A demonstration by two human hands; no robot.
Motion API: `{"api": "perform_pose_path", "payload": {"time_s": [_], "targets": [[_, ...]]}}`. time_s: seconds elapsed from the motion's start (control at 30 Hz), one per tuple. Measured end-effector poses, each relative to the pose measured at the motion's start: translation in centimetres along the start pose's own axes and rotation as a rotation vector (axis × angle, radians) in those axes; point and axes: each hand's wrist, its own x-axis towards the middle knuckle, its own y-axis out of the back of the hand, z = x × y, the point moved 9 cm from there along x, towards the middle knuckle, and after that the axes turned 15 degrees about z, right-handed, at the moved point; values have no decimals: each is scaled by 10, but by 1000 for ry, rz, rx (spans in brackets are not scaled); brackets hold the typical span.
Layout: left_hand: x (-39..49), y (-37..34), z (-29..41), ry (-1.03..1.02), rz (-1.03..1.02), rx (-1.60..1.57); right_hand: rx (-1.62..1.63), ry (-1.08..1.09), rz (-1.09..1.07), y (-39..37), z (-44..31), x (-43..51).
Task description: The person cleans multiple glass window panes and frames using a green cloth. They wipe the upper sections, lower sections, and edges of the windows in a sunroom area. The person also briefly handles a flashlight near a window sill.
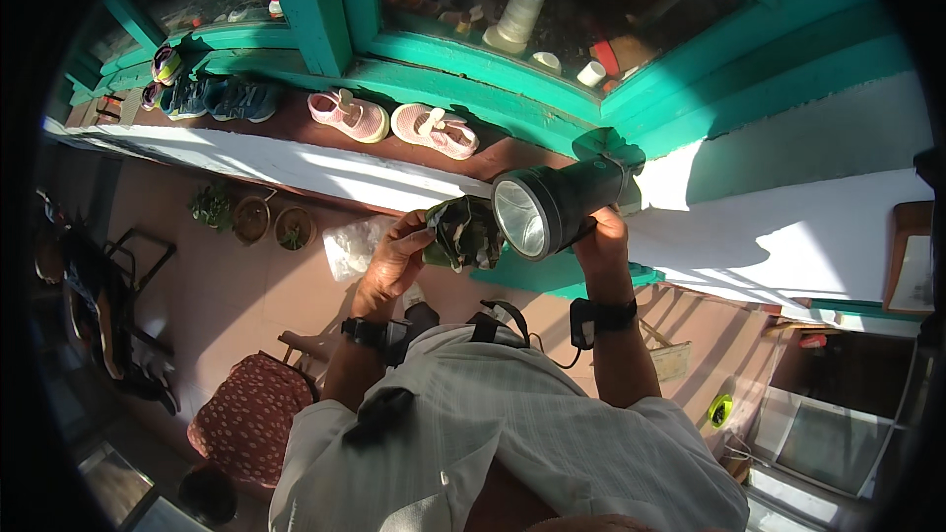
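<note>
My left hand [399,251] grips a bunched piece of camouflage-patterned cloth [467,233] in green, brown and black. Its exact kind I cannot tell. Close beside it, my right hand [604,240] holds a large black flashlight [565,199] from below. The flashlight's round reflector [519,216] faces left towards the cloth, and its body slants up to the right, near the window frame. Part of the right hand's fingers is hidden behind the flashlight. Both wrists carry dark straps with small devices.
Pink children's shoes [436,131] and dark blue sneakers [240,100] line the ledge under the green window frame [480,81]. Potted plants [294,227] and a clear plastic bag [357,247] are on the floor. Another person [92,295] sits at the far left, near a red patterned cloth [251,414].
</note>
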Motion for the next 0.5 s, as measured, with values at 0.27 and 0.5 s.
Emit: {"api": "perform_pose_path", "payload": {"time_s": [0.27, 0.5], "targets": [[-9, -35, 29, -80, -17, -20, 159, -79, 114, 33, 24, -3], [-23, -71, 62, -358, -73, 124, 109, 3, 245, 42, 19, -8]]}}
